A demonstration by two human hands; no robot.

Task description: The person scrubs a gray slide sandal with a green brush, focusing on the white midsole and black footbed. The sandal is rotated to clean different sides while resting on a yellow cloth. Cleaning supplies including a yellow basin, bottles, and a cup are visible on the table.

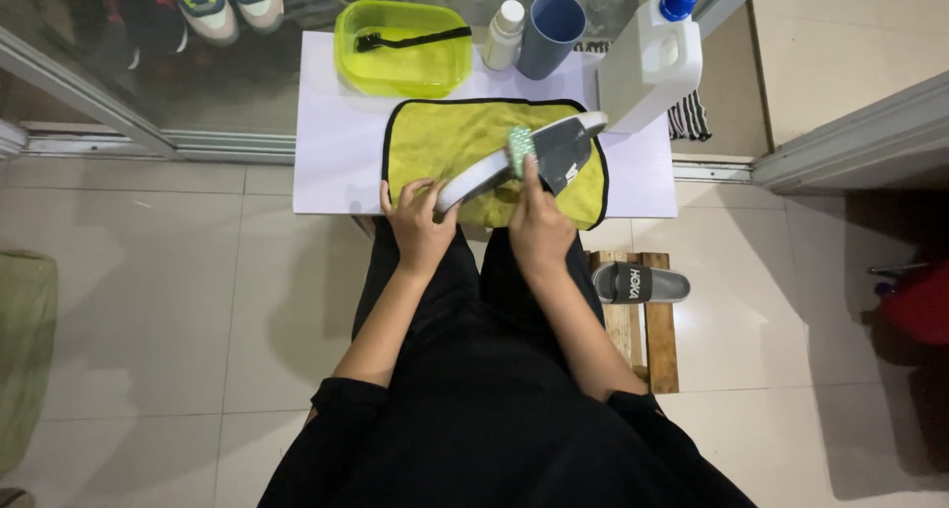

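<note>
A grey slide sandal [554, 152] with a white sole lies tilted on its edge over a yellow-green cloth [445, 137] on a small white table [331, 162]. My left hand [420, 221] grips the heel end of the sandal's sole. In my right hand [539, 226] is a small green scrubbing sponge [520, 149], pressed against the sandal's side near the strap.
A yellow-green tub [403, 63] with a black brush stands at the table's back, beside a small white bottle [504, 36], a blue-grey cup [550, 34] and a large white jug with a blue cap [652, 63]. A second sandal [641, 284] rests on a wooden pallet [660, 340] at my right. Sneakers [222, 2] sit behind the glass door.
</note>
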